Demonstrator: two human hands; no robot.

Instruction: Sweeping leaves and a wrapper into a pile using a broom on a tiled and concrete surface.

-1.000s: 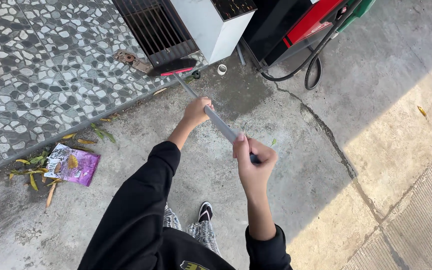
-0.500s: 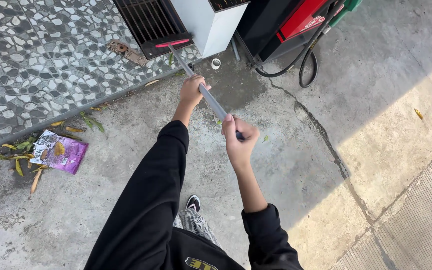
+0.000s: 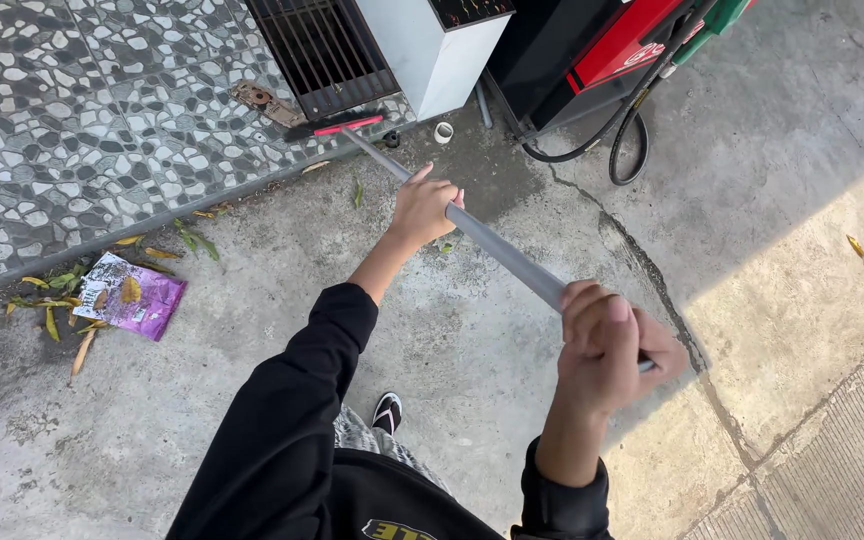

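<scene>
Both hands clenched on grey broom handle [image 3: 497, 245], left hand [image 3: 424, 208], right hand [image 3: 604, 350]

Open concrete floor [image 3: 472, 330] lies around the broom handle [image 3: 492, 245], with bare room toward its right edge. Ahead, the white box [image 3: 432, 45], drain grate [image 3: 317, 45] and black hose [image 3: 627, 140] block passage; a purple wrapper [image 3: 132, 295] with leaves lies against the tiled kerb [image 3: 102, 235] at left.

The broom head [image 3: 337, 124] is blurred (bristles unclear); the fuel pump [image 3: 592, 45] is cropped at top.
</scene>
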